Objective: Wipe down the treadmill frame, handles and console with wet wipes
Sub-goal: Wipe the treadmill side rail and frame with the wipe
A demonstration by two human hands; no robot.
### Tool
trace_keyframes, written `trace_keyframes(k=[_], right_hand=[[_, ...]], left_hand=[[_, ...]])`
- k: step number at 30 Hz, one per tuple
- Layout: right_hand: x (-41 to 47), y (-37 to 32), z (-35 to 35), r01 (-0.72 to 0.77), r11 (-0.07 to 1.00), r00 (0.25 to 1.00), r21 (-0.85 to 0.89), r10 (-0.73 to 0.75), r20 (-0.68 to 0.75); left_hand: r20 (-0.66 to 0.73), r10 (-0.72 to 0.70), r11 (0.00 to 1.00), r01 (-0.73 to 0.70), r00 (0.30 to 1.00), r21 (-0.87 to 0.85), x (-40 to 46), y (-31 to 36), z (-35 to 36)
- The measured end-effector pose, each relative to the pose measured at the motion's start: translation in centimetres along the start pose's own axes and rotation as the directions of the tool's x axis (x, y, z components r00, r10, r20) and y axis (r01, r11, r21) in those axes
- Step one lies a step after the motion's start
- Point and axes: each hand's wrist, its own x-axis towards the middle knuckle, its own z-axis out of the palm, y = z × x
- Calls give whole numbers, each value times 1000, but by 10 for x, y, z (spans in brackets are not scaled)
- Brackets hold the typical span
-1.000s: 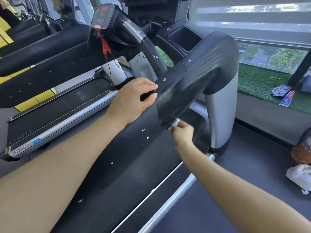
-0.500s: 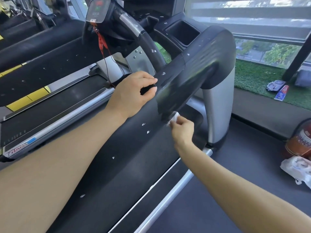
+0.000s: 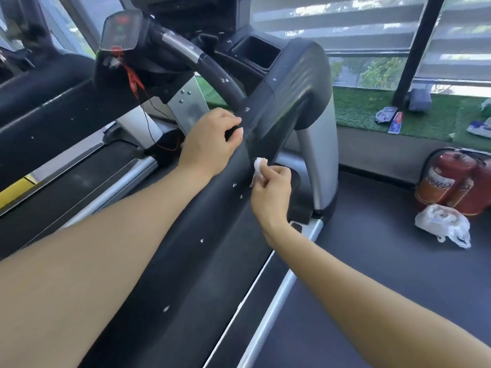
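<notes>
A black treadmill side handrail [image 3: 212, 235] runs from the bottom left up to the console housing [image 3: 295, 83]. My left hand [image 3: 210, 144] grips the top of this rail near the curved handle [image 3: 218, 75]. My right hand [image 3: 271, 192] pinches a small crumpled white wet wipe [image 3: 259, 166] and presses it against the rail's right side, just below the left hand. White flecks dot the rail. The small display [image 3: 119, 30] with a red safety cord [image 3: 132, 75] sits at the upper left. A silver upright [image 3: 316, 160] stands behind the right hand.
A second treadmill [image 3: 53, 160] stands to the left. On the dark floor at right lie a white plastic bag [image 3: 441, 224] and red fire extinguishers [image 3: 451, 179]. Green turf [image 3: 366, 110] with small packets runs along the window.
The right hand with the wipe has slid back along the rail's side toward me, out from under the housing. The left hand keeps its grip. The view has shifted right.
</notes>
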Motion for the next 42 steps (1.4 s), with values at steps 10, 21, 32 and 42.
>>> trace_keyframes(k=[10, 21, 32, 42], right_hand=[[-41, -34, 17, 275, 931, 960, -241, -281, 11], [-42, -36, 21, 317, 885, 938, -342, -345, -22], [14, -44, 19, 249, 904, 950, -349, -298, -96], [9, -43, 16, 240, 935, 943, -260, -288, -166]], left_hand=[[173, -11, 996, 26, 985, -83, -31, -21, -31], [68, 11, 981, 2, 998, -195, -42, -25, -21], [53, -8, 981, 19, 999, -195, -46, -22, -20], [44, -14, 980, 22, 999, -200, -46, -22, -20]])
